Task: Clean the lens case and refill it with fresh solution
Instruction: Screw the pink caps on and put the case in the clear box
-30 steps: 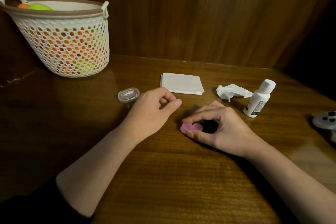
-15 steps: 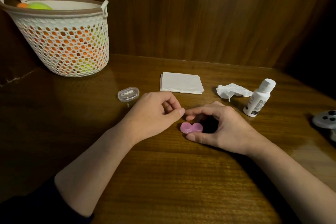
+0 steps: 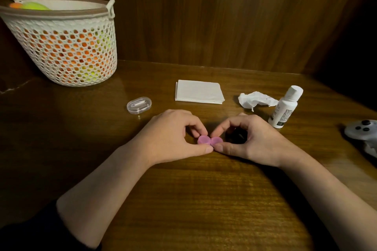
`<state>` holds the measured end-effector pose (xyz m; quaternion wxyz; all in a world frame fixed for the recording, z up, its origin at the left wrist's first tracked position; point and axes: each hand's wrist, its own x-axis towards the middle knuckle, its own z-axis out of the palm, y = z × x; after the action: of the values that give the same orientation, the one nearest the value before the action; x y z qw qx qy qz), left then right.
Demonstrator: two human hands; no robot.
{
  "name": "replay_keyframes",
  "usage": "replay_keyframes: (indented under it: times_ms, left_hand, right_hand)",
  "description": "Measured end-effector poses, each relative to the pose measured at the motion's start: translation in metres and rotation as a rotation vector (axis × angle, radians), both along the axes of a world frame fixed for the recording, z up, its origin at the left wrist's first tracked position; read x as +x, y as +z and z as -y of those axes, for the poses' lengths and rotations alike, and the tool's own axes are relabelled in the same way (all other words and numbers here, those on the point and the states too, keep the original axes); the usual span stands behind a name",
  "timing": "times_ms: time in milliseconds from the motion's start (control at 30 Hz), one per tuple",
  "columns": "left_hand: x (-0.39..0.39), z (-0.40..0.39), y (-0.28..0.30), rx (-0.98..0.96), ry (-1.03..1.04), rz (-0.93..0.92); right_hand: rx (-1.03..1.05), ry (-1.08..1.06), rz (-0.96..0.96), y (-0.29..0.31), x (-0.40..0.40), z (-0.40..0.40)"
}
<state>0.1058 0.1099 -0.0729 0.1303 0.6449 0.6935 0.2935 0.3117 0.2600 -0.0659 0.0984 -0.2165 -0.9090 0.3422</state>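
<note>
The pink lens case [image 3: 210,141] lies on the table [image 3: 193,199] at centre, both caps on; the left hand [image 3: 173,134] pinches its left cap, the right hand [image 3: 251,138] its right; unscrewing looks next, needing opposed twists; capped solution bottle [image 3: 284,107] stands at two o'clock; clear box [image 3: 139,105] at ten o'clock, contents unclear; the basket [image 3: 61,47] beyond holds orange and green things.

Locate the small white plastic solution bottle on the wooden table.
The small white plastic solution bottle stands upright on the table's right side in the head view, just right of the crumpled white tissue, beyond the right hand.
</note>
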Motion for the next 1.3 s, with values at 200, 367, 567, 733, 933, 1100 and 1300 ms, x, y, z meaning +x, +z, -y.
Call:
replay_keyframes:
  times_ms: [200,367,567,733,933,1100,1300]
  left_hand:
    - [-0.0002,-0.0012,-0.0010,-0.045,0.010,0.055]
    - [-0.0034,-0.0001,-0.0014,-0.098,-0.024,0.085]
    - [-0.0021,0.0009,-0.0017,-0.023,0.008,-0.005]
    - [0.0032,-0.0025,0.0007,0.023,0.048,-0.045]
    - [-0.0007,0.0013,0.0014,-0.041,0.003,0.000]
    - [0.0010,0.0001,0.0011,-0.026,0.035,-0.086]
    - [0.0018,-0.0003,0.0005,0.000,0.023,-0.051]
  right_hand:
    - [-0.022,0.006,-0.015,0.0017,-0.0005,0.0009]
    - [-0.066,0.026,-0.061,0.0026,0.0000,0.0020]
    - [-0.099,0.014,-0.057,0.0022,0.0006,0.0018]
    - [-0.093,0.014,-0.054,0.0027,-0.0002,0.0018]
    - [-0.098,0.007,-0.064,0.0020,0.0000,0.0034]
    - [-0.089,0.003,-0.045,0.0035,-0.0003,0.0037]
    - [-0.091,0.008,-0.059,0.0040,-0.0004,0.0048]
